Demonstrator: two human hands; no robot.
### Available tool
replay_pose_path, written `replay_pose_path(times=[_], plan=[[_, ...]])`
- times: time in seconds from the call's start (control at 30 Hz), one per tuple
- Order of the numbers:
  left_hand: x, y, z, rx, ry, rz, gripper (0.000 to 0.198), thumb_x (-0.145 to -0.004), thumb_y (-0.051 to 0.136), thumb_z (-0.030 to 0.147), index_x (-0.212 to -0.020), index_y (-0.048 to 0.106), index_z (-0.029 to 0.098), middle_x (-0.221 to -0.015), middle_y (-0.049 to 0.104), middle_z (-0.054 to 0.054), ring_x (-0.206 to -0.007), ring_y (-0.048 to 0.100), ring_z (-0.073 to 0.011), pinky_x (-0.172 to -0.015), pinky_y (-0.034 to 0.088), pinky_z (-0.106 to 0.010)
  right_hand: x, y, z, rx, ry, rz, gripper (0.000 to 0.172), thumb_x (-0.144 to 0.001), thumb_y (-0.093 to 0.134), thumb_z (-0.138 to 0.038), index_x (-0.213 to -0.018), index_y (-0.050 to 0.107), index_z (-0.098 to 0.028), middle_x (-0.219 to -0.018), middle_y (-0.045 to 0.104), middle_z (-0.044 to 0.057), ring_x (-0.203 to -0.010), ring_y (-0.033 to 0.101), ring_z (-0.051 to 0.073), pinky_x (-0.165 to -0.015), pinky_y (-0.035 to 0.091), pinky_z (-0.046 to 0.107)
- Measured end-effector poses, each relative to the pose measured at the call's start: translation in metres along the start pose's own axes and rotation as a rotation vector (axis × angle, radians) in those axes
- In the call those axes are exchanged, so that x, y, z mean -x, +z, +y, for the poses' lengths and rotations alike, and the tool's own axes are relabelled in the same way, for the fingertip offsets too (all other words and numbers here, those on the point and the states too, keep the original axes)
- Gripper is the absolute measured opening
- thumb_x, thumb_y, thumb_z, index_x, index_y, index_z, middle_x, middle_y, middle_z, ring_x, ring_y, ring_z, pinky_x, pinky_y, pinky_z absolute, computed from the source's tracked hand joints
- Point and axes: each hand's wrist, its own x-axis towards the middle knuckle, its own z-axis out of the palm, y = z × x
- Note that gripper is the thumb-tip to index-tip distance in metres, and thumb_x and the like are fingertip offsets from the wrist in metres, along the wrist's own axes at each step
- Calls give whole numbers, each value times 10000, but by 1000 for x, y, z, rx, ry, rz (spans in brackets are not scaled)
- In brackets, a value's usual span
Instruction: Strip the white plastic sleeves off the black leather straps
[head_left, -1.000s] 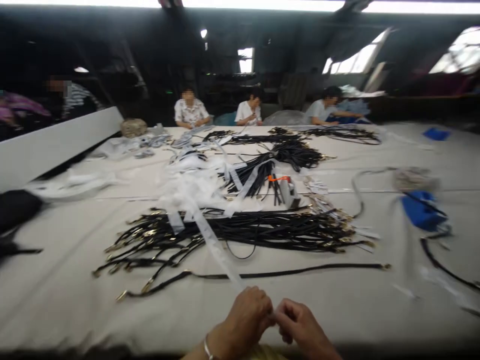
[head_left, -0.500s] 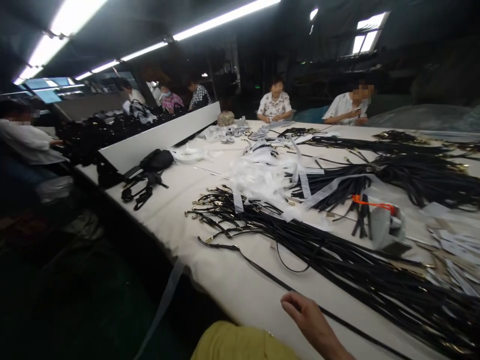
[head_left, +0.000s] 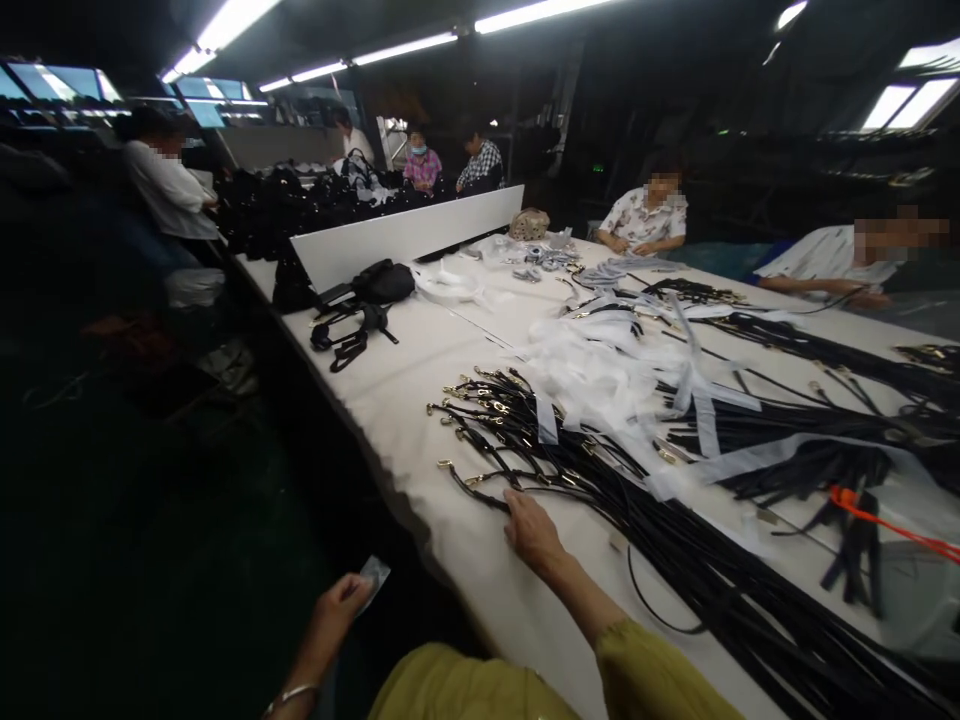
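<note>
My left hand point(head_left: 335, 610) is at the lower left, off the table's edge, with thumb and fingers pinched on a translucent plastic strip point(head_left: 375, 577). Only the strip's end stands out clearly past my fingertips. My right hand point(head_left: 534, 535) reaches over the table, its fingers closed on a thin black strap point(head_left: 480, 492) close to the gold clasp point(head_left: 445, 464) at its end. Beside it lies a big bundle of black straps point(head_left: 600, 490), their gold clasps pointing toward the far left.
A heap of white translucent strips point(head_left: 585, 360) lies behind the bundle. A black bag point(head_left: 382, 282) rests near a white board point(head_left: 412, 235). An orange cord point(head_left: 892, 525) lies at right. Co-workers sit across the table, one in a patterned shirt point(head_left: 645, 218).
The view has swung left. My right hand has moved forward along the strap to near its clasp end. My left hand has come into view with the plastic strip.
</note>
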Motion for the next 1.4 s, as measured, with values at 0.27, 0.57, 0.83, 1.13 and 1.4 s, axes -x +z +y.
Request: replay_pose_path(times=[0.27, 0.57, 0.83, 1.13, 1.4], plan=[[-68, -14, 45, 248, 131, -225, 592, -638, 618, 753, -642, 606, 161, -547, 501, 27, -557, 446, -141, -541, 328, -250, 51, -5, 37, 205, -39, -70, 399, -872, 428, -68, -1132, 672, -246, -941, 673, 85, -885, 580, 249, -792, 455, 357], [-88, -10, 86, 558, 123, -518, 544, -622, 741, 647, -737, 519, 164, -555, 575, 28, -418, 361, -54, -417, 243, -189, 1, 38, -24, -86, 101, 6, 494, -845, 586, -278, -1324, 508, -193, -1113, 632, 134, -1025, 542, 307, -916, 435, 450], [-108, -21, 119, 515, 156, -659, 534, -650, 725, 647, -631, 512, 157, -537, 658, -40, -331, 343, -36, -343, 188, -180, -46, 28, -58, -396, 288, -39, 113, -823, 518, -247, -852, 612, -192, -749, 648, 31, -681, 615, 189, -633, 508, 307], [-100, -1, 156, 360, 340, -914, 667, -728, 577, 754, -666, 689, 99, -551, 643, -60, -369, 381, -64, -365, 239, -200, -6, -110, -120, -833, 431, 239, 317, -792, 678, -494, -824, 713, -180, -672, 677, 33, -606, 619, 166, -578, 512, 261], [-94, 29, 179, 242, 549, -1101, 728, -811, 449, 758, -703, 720, 91, -582, 604, -61, -495, 453, -109, -460, 273, -218, 18, -161, -153, -811, 404, 337, 250, -770, 716, -463, -760, 744, -215, -657, 695, 32, -589, 617, 169, -528, 489, 261]])
